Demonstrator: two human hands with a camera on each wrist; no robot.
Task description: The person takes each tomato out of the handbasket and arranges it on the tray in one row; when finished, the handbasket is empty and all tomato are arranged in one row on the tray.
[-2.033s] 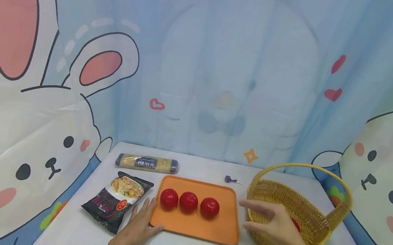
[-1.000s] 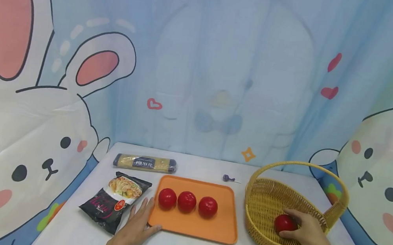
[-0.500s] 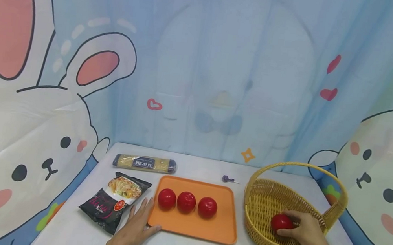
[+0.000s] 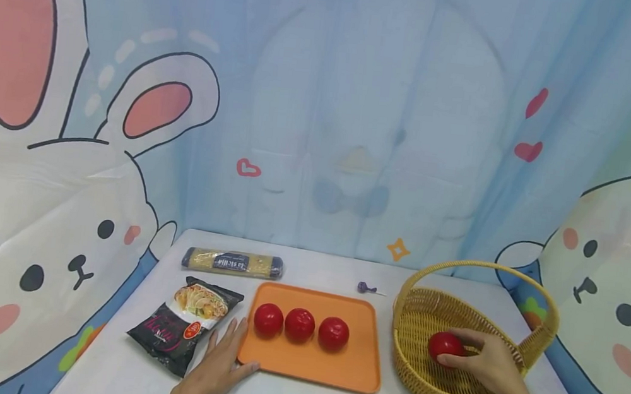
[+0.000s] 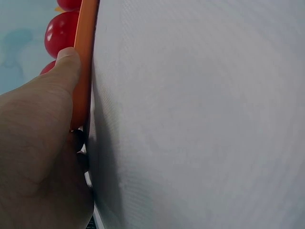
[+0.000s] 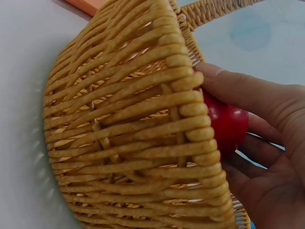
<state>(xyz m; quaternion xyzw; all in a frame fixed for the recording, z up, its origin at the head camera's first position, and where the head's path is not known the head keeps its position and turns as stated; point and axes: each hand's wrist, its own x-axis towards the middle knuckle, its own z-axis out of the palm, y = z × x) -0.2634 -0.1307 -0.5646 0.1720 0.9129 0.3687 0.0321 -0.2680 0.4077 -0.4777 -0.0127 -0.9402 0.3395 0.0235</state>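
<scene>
While the left hand (image 4: pixel 215 371) lies flat on the table, thumb against the orange tray's (image 4: pixel 333 370) near corner as a second ago, the right hand (image 4: pixel 488 363) has curled its fingers round a red tomato (image 4: pixel 444 345) and raised it slightly within the wicker basket (image 4: pixel 422 334), so it looks to be coming out. Count: four tomatoes, three (image 4: pixel 300 324) on one tray; one basket; behind, one noodle packet (image 4: pixel 183 324), one spaghetti pack (image 4: pixel 234 263).
</scene>
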